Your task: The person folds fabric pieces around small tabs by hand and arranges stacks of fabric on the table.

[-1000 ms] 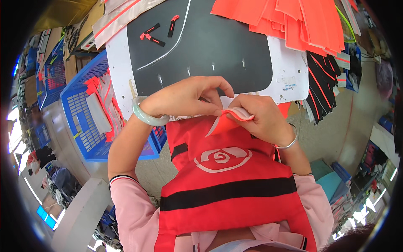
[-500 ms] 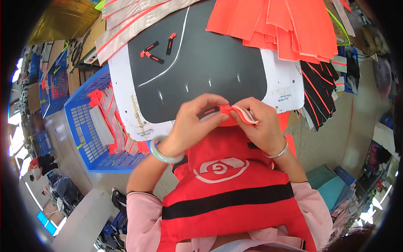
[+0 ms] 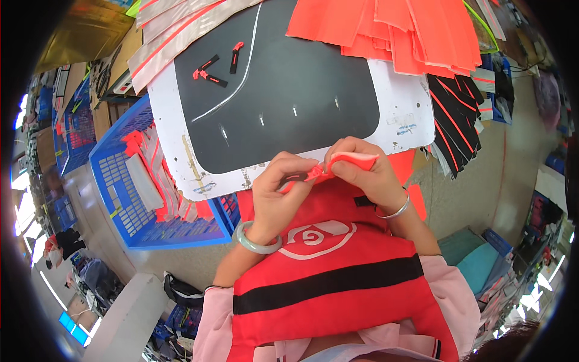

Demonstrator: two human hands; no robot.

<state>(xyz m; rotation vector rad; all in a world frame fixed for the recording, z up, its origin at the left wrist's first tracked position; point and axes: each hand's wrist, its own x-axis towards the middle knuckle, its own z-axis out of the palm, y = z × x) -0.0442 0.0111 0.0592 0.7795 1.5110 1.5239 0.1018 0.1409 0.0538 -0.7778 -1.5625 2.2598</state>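
Observation:
My left hand [image 3: 278, 192] is closed, with thumb and fingers pinching a small black-and-coral tab [image 3: 315, 173] whose coral end points toward my right hand. My right hand [image 3: 366, 175] grips a folded coral fabric strip [image 3: 359, 158], its thumb pressed against the strip. The tab's coral end meets the strip between my fingertips, just beyond the near edge of the board; fingers hide the exact joint. Similar black-and-coral tabs [image 3: 234, 57] lie on the dark grey board [image 3: 295, 78] at its far left.
Coral fabric pieces [image 3: 386, 30] overhang the board's far right. Pale striped strips [image 3: 175, 36] lie at far left. A blue basket [image 3: 126, 199] holding coral and pale fabric stands at left. Black strips with coral lines [image 3: 452, 120] hang at right. A red apron [image 3: 325, 277] covers my front.
Both hands have come slightly nearer to me, still gripping their pieces. The coral strip has turned and now shows flatter above my right thumb. The view has shifted a little.

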